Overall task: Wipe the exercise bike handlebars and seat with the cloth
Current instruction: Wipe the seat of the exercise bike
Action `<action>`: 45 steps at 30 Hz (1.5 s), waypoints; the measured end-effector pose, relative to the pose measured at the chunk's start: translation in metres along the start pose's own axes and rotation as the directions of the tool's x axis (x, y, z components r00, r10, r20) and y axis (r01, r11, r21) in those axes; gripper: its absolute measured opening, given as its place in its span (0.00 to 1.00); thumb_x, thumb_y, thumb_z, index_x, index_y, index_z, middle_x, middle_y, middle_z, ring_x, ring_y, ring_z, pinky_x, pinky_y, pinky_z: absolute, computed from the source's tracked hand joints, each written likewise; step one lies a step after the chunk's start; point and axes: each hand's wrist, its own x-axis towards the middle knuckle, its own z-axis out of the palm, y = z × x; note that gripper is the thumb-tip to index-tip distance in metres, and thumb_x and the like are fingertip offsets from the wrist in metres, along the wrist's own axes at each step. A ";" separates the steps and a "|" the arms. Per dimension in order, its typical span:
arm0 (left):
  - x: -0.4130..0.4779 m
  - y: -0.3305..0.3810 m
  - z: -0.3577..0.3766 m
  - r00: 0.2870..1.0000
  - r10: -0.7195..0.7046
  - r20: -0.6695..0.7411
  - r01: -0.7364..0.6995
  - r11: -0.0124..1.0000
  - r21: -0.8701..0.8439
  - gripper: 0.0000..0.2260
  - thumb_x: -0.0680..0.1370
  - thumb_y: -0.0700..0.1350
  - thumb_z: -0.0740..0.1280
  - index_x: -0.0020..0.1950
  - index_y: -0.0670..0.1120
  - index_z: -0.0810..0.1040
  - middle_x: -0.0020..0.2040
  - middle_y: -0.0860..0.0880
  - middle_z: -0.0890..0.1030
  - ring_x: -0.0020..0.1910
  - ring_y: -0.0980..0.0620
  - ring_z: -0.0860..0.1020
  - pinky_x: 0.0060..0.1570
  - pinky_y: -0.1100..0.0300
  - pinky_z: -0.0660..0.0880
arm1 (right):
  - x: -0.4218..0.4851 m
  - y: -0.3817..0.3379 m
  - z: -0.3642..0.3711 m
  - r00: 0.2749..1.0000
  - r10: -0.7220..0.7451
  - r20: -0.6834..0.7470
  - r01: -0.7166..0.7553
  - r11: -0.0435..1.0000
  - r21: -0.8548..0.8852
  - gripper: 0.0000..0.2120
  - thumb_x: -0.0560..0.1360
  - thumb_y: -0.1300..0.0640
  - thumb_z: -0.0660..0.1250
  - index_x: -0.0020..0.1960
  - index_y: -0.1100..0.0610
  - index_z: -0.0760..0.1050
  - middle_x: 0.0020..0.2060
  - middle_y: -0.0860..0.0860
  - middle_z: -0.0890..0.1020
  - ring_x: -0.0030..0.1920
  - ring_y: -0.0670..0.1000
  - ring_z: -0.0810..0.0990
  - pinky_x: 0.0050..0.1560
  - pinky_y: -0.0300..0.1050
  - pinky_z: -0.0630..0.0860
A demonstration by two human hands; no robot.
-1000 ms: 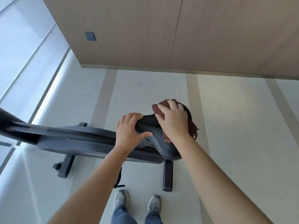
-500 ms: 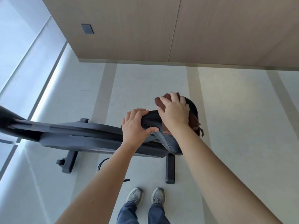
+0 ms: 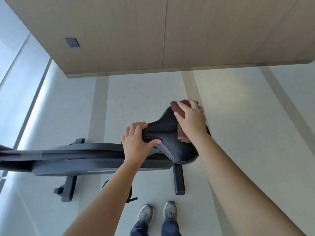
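Both busy: left hand (image 3: 136, 142) grips seat (image 3: 170, 133) nose, right hand (image 3: 190, 121) (splayed) presses cloth (image 3: 178, 108).

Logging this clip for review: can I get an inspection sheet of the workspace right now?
Surface: pale striped floor.
Job's things: brown cloth lies on the wide rear of the black seat; handlebars out of view.
Clutter: nothing seen.
Grippers: left hand grips the seat's nose; right hand presses the cloth.
Cables: dark loop under the bike frame, cable or strap unclear.
Surroundings: wood-panelled wall, wall plate, window, the person's shoes.
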 end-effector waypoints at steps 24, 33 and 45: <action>0.002 0.009 -0.014 0.984 -0.053 0.172 0.055 0.999 -0.004 0.24 0.69 0.50 0.72 0.63 0.46 0.72 0.64 0.48 0.71 0.63 0.46 0.65 0.61 0.52 0.61 | -0.127 -0.008 0.001 0.981 0.140 -0.132 -0.153 0.983 -0.099 0.25 0.71 0.56 0.67 0.67 0.50 0.69 0.65 0.59 0.70 0.51 0.61 0.71 0.45 0.54 0.78; -0.034 0.061 -0.036 0.863 -0.053 0.502 0.116 0.989 -0.095 0.17 0.75 0.46 0.65 0.63 0.45 0.71 0.63 0.44 0.71 0.56 0.48 0.71 0.52 0.55 0.69 | -0.175 -0.001 -0.025 0.986 0.156 0.057 -0.155 0.988 -0.013 0.25 0.74 0.52 0.63 0.70 0.45 0.63 0.66 0.52 0.65 0.57 0.56 0.68 0.55 0.47 0.73; -0.097 0.186 -0.003 0.657 0.640 0.399 -0.655 0.746 -0.117 0.15 0.74 0.40 0.68 0.60 0.38 0.75 0.64 0.38 0.73 0.66 0.37 0.67 0.63 0.42 0.62 | -0.255 0.078 -0.121 0.862 0.461 -0.210 -0.447 0.887 0.116 0.26 0.71 0.54 0.65 0.68 0.44 0.65 0.64 0.49 0.67 0.57 0.55 0.69 0.55 0.45 0.72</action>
